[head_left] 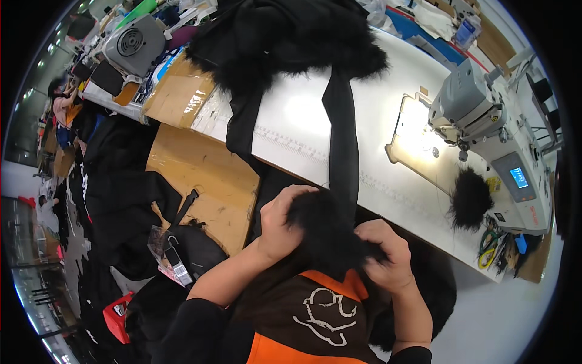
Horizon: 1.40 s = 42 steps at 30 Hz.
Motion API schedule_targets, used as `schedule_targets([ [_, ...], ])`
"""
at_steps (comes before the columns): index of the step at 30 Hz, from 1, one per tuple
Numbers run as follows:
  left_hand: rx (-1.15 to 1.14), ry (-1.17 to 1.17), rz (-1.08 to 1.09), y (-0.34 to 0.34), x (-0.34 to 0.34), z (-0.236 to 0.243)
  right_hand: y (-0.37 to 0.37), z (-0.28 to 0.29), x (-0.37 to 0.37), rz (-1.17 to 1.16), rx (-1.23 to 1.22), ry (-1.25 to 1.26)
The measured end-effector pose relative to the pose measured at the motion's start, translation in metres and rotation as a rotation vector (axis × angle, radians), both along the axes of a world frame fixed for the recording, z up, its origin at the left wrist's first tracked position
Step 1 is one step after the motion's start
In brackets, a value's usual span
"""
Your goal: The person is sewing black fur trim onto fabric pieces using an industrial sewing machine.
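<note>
A piece of black fur [324, 224] is up in front of the person's chest, caught between two bare hands. The left grip [282, 221] is curled tight over its upper left part; the right grip [388, 252] pinches its other end, a dark tuft showing by the fingers. Right below both grips I see a brown and orange apron [336, 312] with a pale line drawing.

Just beyond the grips stands the white desk [382, 142]. A black fur-trimmed garment [291, 39] lies heaped across its far part, and a long black strip [344, 139] runs from it down toward the fur. Well off to the right of the grips, a sewing machine [479, 109] has its lamp lit, with a loose fur tuft [471, 199] near its base.

Left of the grips there's brown cardboard [200, 167], then dark cloth [118, 158], and lower down a red object [117, 318].
</note>
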<state>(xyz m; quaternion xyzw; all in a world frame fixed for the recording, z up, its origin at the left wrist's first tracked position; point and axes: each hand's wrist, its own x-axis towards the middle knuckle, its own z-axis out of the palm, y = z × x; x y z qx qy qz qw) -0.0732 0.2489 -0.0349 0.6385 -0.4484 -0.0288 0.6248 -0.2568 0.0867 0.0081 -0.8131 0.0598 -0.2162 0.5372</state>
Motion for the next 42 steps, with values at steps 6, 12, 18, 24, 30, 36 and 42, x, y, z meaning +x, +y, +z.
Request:
schedule_targets([
  [6, 0.042, 0.176, -0.193, -0.002, 0.001, 0.005, 0.005, 0.006, 0.006, -0.007, 0.19, 0.067],
  [12, 0.697, -0.093, -0.576, -0.024, 0.038, 0.046, -0.022, 0.018, -0.001, 0.06, 0.153, 0.278],
  [18, 0.437, 0.129, -0.373, -0.101, 0.127, 0.105, -0.046, -0.004, 0.003, -0.198, 0.436, 0.185],
  [24, -0.299, 0.022, 0.236, -0.097, 0.194, 0.131, -0.042, -0.026, 0.004, -0.195, 0.239, 0.141],
  [30, 0.296, -0.166, 0.766, 0.014, 0.153, 0.0, -0.013, -0.016, 0.007, 0.087, 0.232, 0.229],
  [36, 0.568, -0.479, 0.618, 0.016, 0.117, 0.003, 0.037, -0.048, 0.049, 0.218, -0.031, 0.279],
  [42, 0.315, 0.437, 0.041, -0.019, 0.084, 0.057, 0.075, -0.028, 0.095, -0.041, 0.002, -0.06],
])
